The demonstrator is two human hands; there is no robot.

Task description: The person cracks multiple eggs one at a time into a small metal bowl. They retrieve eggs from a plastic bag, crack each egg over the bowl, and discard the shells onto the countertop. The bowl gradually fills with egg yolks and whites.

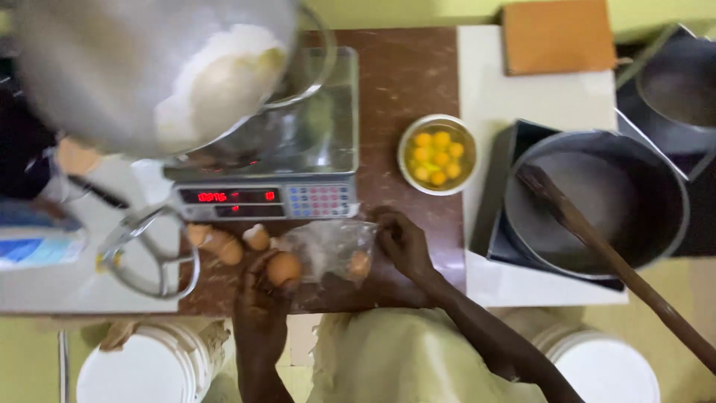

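Left hand (262, 295) was closed around a brown egg (284, 269), fingers wrapped under it, egg showing on top. Just left of that hand, three more brown eggs (224, 242) lay on the brown tabletop (406, 82), and further left a wire whisk attachment (149, 257) rested at the tabletop edge. Well above the left hand stood a digital scale (265, 200) with a red display, a steel mixing bowl (134, 67) on it holding a white mound of flour (224, 78). Between the two hands lay a clear plastic bag (332, 250) with at least one egg inside. Right hand (403, 242) was pinching the bag's right edge, fingers together on the plastic. Above the right hand and slightly right sat a small bowl of yolks (438, 154), near but apart. Well right of the right hand, a large dark pot (597, 201) sat in a square tray, a long wooden paddle (611, 257) leaning in it. Past that, top right, a brown board (558, 36) lay flat. Below both hands, two white buckets (145, 369) stood on the floor, blurred.
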